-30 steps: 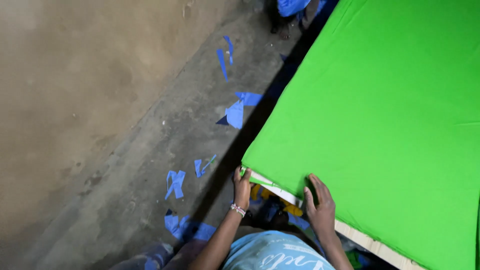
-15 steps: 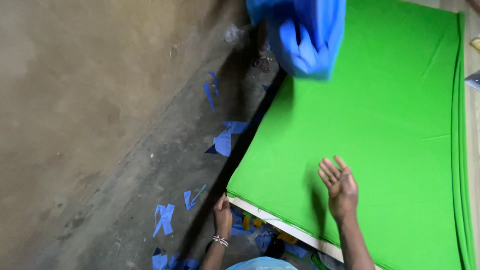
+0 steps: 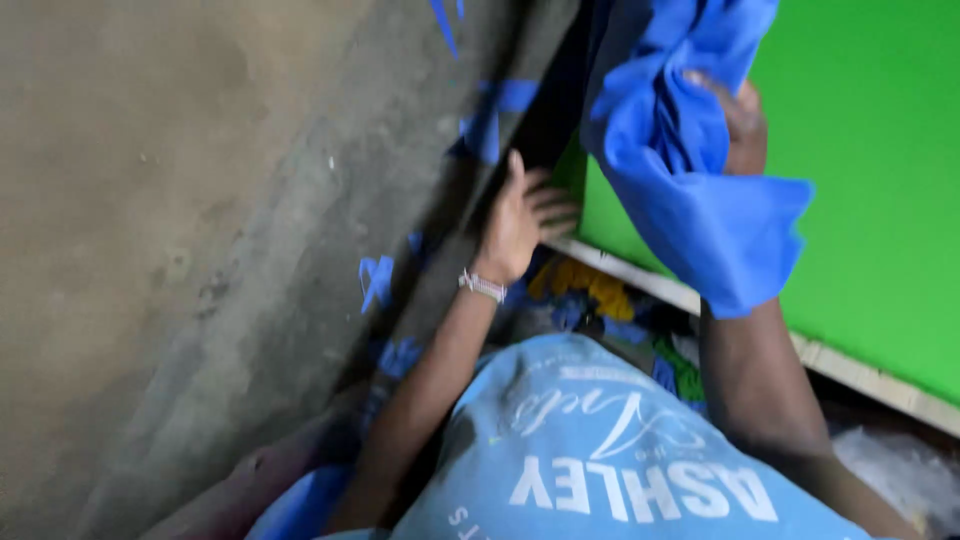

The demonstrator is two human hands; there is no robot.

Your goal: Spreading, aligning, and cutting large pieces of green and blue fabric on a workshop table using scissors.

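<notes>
- I see no packages, labels, signs or screens around me here.
- The nearest thing to one is the white lettering printed across the chest of my light blue shirt [image 3: 600,470], at the bottom of the view.
- At the bottom right corner lies something pale and crinkled [image 3: 900,470], too blurred to tell whether it is a bag.

Bright blue cloth [image 3: 690,170]; vivid green sheet [image 3: 880,180] over pale wooden table [image 3: 870,380] edge; grey-brown floor [image 3: 170,230] with blue scraps [image 3: 376,280]; light blue shirt [image 3: 600,450], white lettering.
</notes>
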